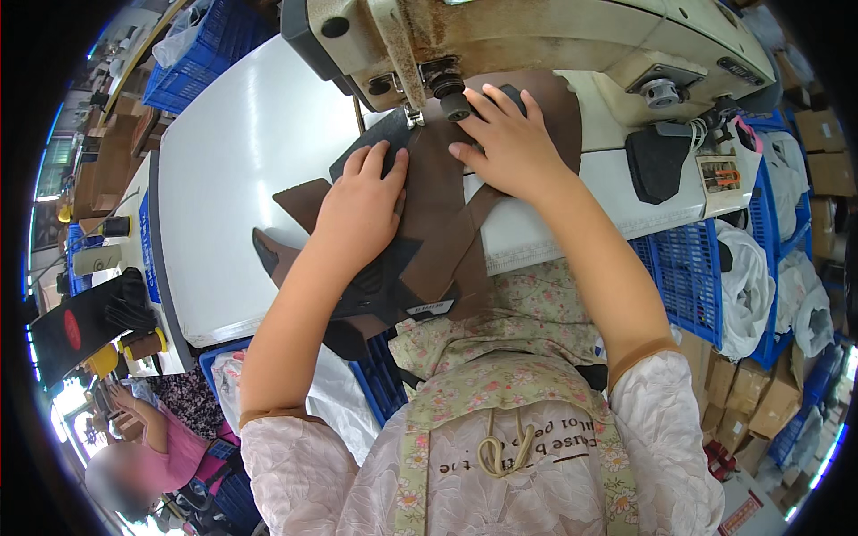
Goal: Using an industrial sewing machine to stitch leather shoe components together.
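Note:
A sewing machine (536, 40) with a worn cream body stands across the far side of the white table. Under its presser foot (414, 117) lies brown leather-like material (438, 179) with black pieces joined to it. My left hand (360, 207) rests on the work left of the foot, fingertips on a black piece (359, 150). Spread over the brown material right of the foot, my right hand (509, 147) presses it down with its fingers apart. More brown and black parts, one with a white label (431, 308), hang toward my lap.
A loose black piece (657, 165) lies on the right of the white table (241, 179). Blue crates (679, 268) with white bags stand beyond that edge, near cardboard boxes (751, 393). Another person in pink (170, 447) sits at the lower left, near thread spools (143, 344).

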A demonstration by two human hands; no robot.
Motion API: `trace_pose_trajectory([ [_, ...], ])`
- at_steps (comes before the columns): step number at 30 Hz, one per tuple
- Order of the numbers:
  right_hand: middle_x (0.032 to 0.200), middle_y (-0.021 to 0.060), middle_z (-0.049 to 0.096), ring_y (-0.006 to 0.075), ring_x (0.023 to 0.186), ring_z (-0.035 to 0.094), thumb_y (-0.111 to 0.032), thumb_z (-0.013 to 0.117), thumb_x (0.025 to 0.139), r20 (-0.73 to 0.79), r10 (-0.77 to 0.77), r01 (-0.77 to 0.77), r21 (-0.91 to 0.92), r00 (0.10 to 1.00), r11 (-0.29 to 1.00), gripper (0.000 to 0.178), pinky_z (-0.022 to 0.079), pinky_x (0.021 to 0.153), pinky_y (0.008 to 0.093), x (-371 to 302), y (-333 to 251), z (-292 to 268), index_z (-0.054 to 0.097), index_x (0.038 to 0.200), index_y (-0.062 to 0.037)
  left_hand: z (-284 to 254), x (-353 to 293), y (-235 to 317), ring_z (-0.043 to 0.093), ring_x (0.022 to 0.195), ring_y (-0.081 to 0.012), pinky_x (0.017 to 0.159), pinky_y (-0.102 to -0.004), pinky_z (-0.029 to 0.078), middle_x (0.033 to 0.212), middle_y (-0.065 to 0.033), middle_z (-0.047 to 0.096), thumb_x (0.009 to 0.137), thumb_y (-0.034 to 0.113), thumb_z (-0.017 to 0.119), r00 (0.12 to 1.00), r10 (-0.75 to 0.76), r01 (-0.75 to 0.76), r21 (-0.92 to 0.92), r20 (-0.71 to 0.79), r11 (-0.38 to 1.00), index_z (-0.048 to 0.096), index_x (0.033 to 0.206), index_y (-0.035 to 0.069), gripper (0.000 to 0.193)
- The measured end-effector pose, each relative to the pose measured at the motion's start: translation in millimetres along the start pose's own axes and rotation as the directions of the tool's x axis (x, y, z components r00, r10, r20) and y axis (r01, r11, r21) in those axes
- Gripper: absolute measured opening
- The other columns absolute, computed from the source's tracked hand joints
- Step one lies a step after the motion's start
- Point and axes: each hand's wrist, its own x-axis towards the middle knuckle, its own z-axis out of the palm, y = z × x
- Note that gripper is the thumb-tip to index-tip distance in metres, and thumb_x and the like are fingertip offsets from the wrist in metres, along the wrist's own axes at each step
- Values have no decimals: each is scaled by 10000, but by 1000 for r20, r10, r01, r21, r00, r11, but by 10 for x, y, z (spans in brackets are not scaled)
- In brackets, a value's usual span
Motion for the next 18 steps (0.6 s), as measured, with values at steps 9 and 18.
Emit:
trace_pose_trajectory([
  [9, 1327, 89, 560, 281, 1311, 457, -353, 647, 874, 80, -22, 25, -33, 997, 999, 425, 306, 1086, 569, 120, -30, -86, 622, 1261, -179, -134, 93, 32, 476, 1281, -366, 1026, -426, 464, 1381, -231, 500, 821, 122, 650, 998, -24, 24, -5, 59, 1000, 535, 1336, 11, 540],
  [18, 1332, 106, 567, 284, 1321, 459, -344, 620, 900, 140, 9, -13, 31, 990, 999, 429, 312, 1095, 554, -84, -273, -253, 610, 1291, -168, -118, 80, 134, 459, 1313, -385, 1041, -419, 463, 1412, -259, 474, 697, 93, 674, 993, -4, -7, 91, 121, 996, 519, 1332, -33, 665],
])
